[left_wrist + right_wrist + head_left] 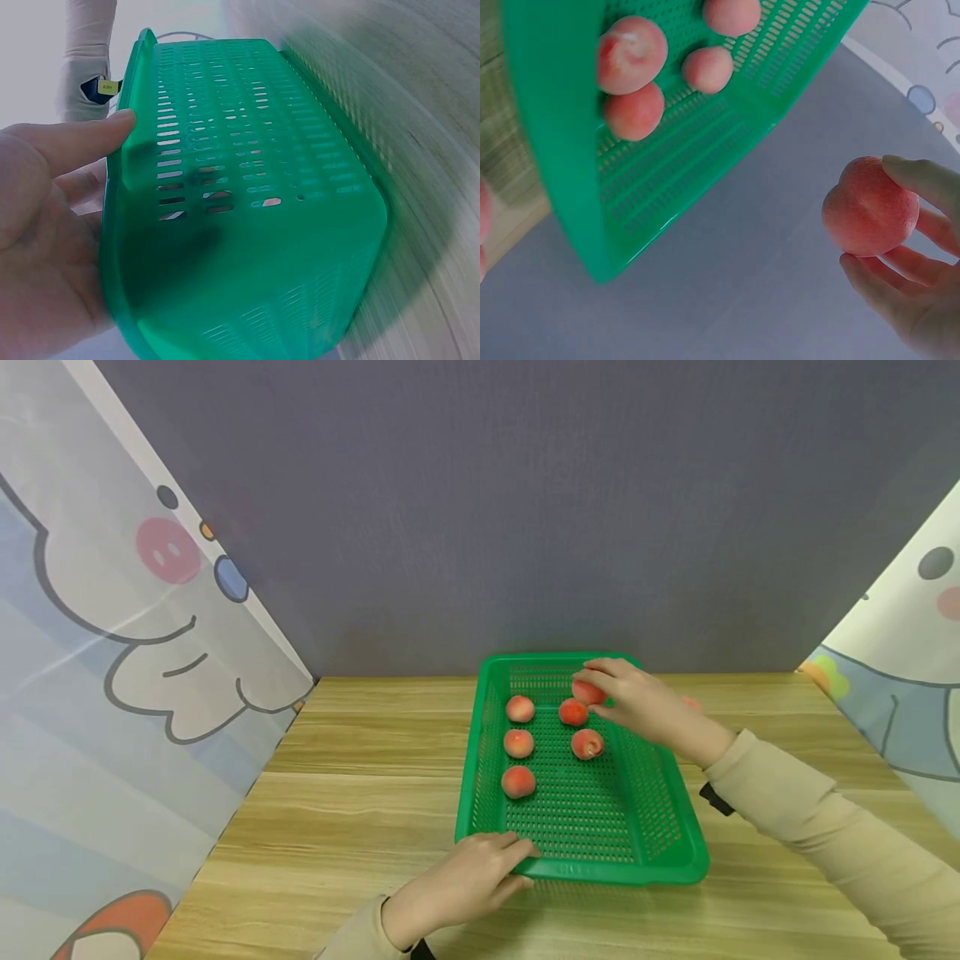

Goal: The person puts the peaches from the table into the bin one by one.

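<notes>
the right grip [636,697] holds a peach [871,210] above the basket [558,827], the left grip [474,870] pinches its rim [600,871]; mid-transfer, i'd say, next needing a gentle release

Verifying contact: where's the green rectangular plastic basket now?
In the head view, the basket sits right of centre on the tan wood-grain table, its near-left corner gripped by the left hand, round peaches inside.

A wood-grain surface [360,802] fills a booth-like nook, home or workplace unclear, with a plain grey panel [525,510] behind and cartoon-printed sheets [97,652] on the left and right.
</notes>
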